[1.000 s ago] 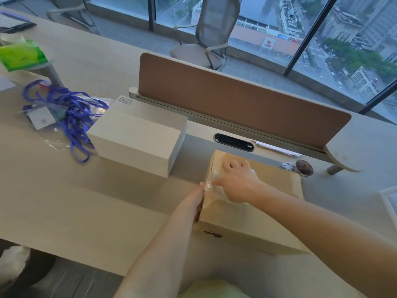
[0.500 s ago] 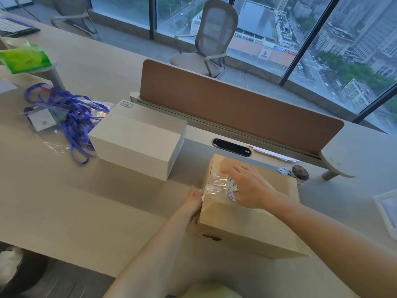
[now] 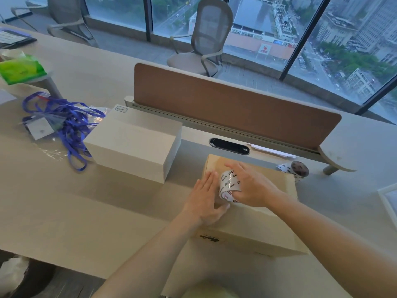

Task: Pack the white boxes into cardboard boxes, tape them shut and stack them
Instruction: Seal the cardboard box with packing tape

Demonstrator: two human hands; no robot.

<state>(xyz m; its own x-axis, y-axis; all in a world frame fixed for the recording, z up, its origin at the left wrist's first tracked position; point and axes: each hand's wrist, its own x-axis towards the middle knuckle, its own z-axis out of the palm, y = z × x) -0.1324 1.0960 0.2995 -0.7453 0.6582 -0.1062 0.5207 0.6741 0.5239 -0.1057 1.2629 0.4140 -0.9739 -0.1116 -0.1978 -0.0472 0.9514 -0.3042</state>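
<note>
Desk [image 3: 86,211]: a pale top that fills the view from 7 to 3 o'clock and carries everything below.
Divider panel [image 3: 236,108]: brown, upright along the far edge of the desk, at 12 o'clock from the cardboard box.
Cardboard box [image 3: 257,229]: lies on the desk at 5 o'clock in the view, its top closed flat, with both hands at its left end.
White box [image 3: 133,140]: sits closed on the desk at 10 o'clock from the cardboard box, near it but apart.
Lanyards [image 3: 73,125]: a tangled blue heap just beside the white box, at its 9 o'clock.
Right hand [image 3: 253,187]: on the box top, fingers and thumb curled round the tape roll.
Left hand [image 3: 205,197]: fingers straight and together, pressed flat on the box's left edge.
Tape roll [image 3: 228,186]: white and printed, on edge between the two hands.
Spare roll [image 3: 298,169]: on the desk at 2 o'clock from the cardboard box.
</note>
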